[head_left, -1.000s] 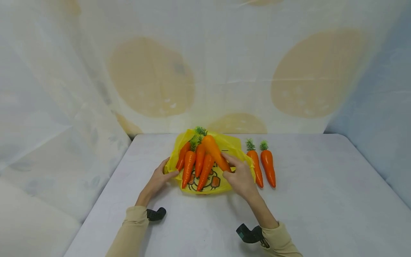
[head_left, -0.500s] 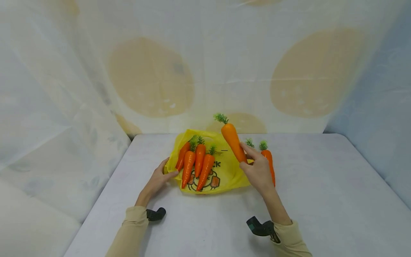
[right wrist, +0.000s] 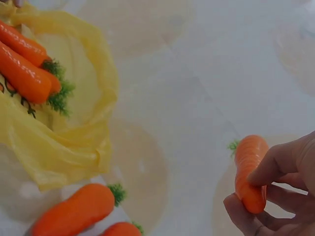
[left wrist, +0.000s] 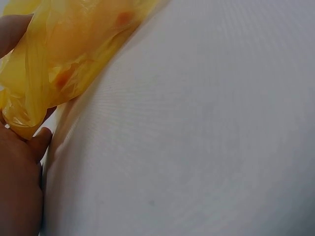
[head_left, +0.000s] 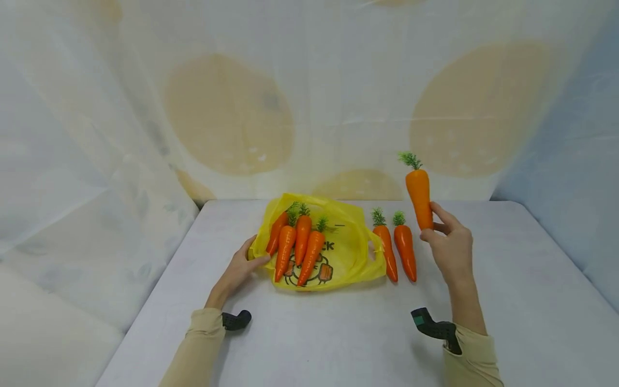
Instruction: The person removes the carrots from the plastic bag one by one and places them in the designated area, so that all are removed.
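My right hand (head_left: 452,250) pinches a carrot (head_left: 418,196) by its lower tip, holding it nearly upright above the table with the green top uppermost. In the right wrist view the thumb and fingers press the orange carrot (right wrist: 250,172) from both sides. A yellow plastic bag (head_left: 355,263) lies spread on the table with several carrots (head_left: 286,250) on it, their tips toward me. My left hand (head_left: 239,271) holds the bag's left edge, thumb on top; in the left wrist view the yellow bag (left wrist: 37,69) sits between thumb and fingers.
Two more carrots, the nearer one (head_left: 385,252) beside the bag's right edge and the other (head_left: 405,252) further right, lie side by side on the white table (head_left: 329,344). A patterned cloth (head_left: 338,107) hangs behind the table's back edge.
My right hand has lifted a carrot from the bag and carried it right, past the two carrots on the table. The left hand has stayed at the bag's edge.
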The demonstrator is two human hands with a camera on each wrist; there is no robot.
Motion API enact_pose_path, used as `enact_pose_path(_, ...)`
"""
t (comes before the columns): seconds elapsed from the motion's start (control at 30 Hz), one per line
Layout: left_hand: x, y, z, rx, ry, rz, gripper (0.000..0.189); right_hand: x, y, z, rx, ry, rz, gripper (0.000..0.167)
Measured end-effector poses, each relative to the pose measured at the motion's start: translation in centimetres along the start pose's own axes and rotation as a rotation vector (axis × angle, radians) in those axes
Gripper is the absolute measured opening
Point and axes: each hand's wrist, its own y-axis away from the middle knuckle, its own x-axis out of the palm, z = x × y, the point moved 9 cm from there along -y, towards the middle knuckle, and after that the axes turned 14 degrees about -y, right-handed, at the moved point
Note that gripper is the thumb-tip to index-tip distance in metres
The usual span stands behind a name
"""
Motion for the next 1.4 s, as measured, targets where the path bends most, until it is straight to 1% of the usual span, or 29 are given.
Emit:
enact_pose_path(0.1,0.0,0.0,-0.1,0.002,0.004,0.002,0.083,-2.2,-0.6,-1.3,0.084,0.004,-0.051,0.059)
enact_pose_path(0.17,0.0,0.0,-0.1,0.002,0.004,0.004,0.083,-3.3,-0.9,-2.2,0.145,-0.006,-0.072,0.060)
enact_pose_path(0.23,0.0,0.0,-0.2,0.001,0.005,0.005,0.084,-4.2,-1.0,-3.1,0.184,-0.025,-0.089,0.060)
enact_pose_path(0.33,0.0,0.1,-0.3,-0.001,0.005,0.006,0.084,-5.1,-1.2,-4.1,0.209,-0.014,-0.104,0.060)
enact_pose_path(0.43,0.0,0.1,-0.3,-0.003,0.004,0.009,0.084,-5.6,-1.3,-5.1,0.223,0.034,-0.103,0.059)
enact_pose_path(0.53,0.0,0.0,-0.3,-0.004,0.001,0.009,0.084,-5.9,-1.4,-6.2,0.244,0.084,-0.084,0.059)
enact_pose_path(0.67,0.0,-0.1,-0.2,-0.002,-0.002,0.005,0.084,-5.8,-1.6,-7.8,0.252,0.114,-0.051,0.059)
enact_pose_path(0.87,0.1,-0.3,0.1,-0.011,0.014,0.017,0.083,-4.9,-1.6,-9.7,0.265,0.155,0.003,0.058)
enact_pose_path(1.03,0.1,-0.4,0.2,-0.023,0.027,0.031,0.083,-4.3,-1.6,-10.7,0.308,0.206,0.040,0.059)
enact_pose_path(1.23,-0.1,-0.2,0.1,-0.008,0.018,0.011,0.082,-3.6,-1.5,-11.9,0.365,0.260,0.081,0.060)
enact_pose_path(1.4,-0.2,-0.1,0.1,-0.003,0.017,0.002,0.083,-3.2,-1.1,-12.6,0.410,0.255,0.072,0.061)
